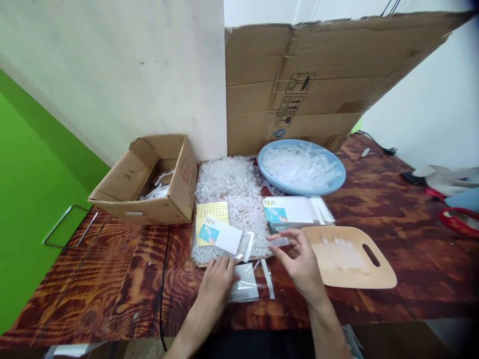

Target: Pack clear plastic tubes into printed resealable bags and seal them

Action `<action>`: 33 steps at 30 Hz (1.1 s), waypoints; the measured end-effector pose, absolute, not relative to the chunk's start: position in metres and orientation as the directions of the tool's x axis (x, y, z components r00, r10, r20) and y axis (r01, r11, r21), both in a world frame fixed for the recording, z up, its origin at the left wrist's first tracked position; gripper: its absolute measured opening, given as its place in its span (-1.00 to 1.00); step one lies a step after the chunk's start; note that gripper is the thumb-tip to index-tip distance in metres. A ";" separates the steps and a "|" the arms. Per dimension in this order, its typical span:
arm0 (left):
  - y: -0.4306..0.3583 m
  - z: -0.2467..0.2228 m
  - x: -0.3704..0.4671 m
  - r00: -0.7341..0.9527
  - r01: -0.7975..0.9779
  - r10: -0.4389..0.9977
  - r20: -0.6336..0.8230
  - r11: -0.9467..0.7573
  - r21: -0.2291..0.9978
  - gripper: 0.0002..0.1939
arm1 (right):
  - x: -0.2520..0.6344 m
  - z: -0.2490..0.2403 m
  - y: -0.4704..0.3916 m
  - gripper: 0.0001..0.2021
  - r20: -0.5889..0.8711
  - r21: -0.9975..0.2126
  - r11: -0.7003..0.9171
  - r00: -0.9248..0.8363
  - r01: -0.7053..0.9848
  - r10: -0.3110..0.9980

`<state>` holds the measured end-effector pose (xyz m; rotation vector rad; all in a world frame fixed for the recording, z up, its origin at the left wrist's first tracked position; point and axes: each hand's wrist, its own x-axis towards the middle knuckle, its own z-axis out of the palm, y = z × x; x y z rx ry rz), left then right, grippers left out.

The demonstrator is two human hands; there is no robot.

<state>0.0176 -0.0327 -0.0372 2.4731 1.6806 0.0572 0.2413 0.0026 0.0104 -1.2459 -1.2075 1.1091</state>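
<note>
In the head view my right hand (pixel 299 257) pinches a small translucent plastic strip (pixel 279 242) between thumb and fingers, above the table. My left hand (pixel 217 279) grips the left end of a clear plastic bag (pixel 245 283) with a pale card inside; its flap points right, toward my right hand. Just beyond lies another bagged card (pixel 228 238), white and blue, partly over a yellow sticker sheet (pixel 213 209). Both rest on a tray full of small clear plastic pieces (pixel 234 187). Right of my right hand, several translucent strips (pixel 346 254) lie on a beige cutting board (pixel 381 271).
A blue basin (pixel 339 182) heaped with clear strips stands behind a stack of bagged cards (pixel 295 209). An open cardboard box (pixel 183 184) holds scraps at left. A large cardboard sheet (pixel 329 75) leans at the back. A black cable (pixel 164 279) crosses the wooden table.
</note>
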 end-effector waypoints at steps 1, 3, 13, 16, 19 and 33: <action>-0.033 -0.039 0.019 0.368 0.926 0.927 -0.079 -0.356 0.129 -0.79 | 0.249 0.011 0.002 -0.63 0.052 -0.998 0.049 0.070 0.048 0.996; -0.033 -0.039 0.021 0.351 0.934 0.929 -0.115 -0.338 0.117 -0.83 | 0.261 0.009 0.000 -0.62 0.064 -0.996 0.060 0.057 0.071 0.996; -0.064 -0.048 0.012 0.385 0.905 0.897 -0.216 -0.321 0.280 -0.47 | 0.272 0.000 -0.005 -0.63 0.064 -0.967 0.054 0.033 0.247 0.997; -0.073 -0.050 0.014 0.298 0.942 0.897 -0.327 -0.221 0.250 -0.39 | 0.270 -0.001 -0.002 -0.62 0.056 -0.968 0.048 0.025 0.245 0.998; -0.069 -0.034 0.004 0.306 0.924 0.865 -0.398 -0.170 0.341 -0.59 | 0.268 -0.003 0.001 -0.62 0.042 -0.970 0.033 0.029 0.240 0.999; -0.036 0.004 -0.025 0.483 0.148 0.816 -0.318 0.281 0.948 -0.52 | 0.199 -0.019 -0.011 -0.72 -0.037 -0.971 -0.043 -0.031 -0.233 0.999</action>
